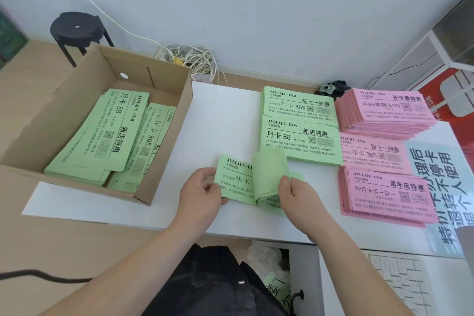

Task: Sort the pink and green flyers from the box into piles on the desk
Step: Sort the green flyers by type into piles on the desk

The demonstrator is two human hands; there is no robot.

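- Green flyers [238,182], a thin bundle at the near side of the desk [225,115]: your left hand [202,187] grips its left edge, and your right hand [295,192] pinches the top sheets, curled back in a loop.
- Just beyond lie two green piles [300,138]. Three pink piles [384,192] sit to their right.
- The cardboard box [164,151] on the left holds two loose green stacks [102,136], with no pink showing.
- You seem well along: pink looks finished, and the boxed green remains.
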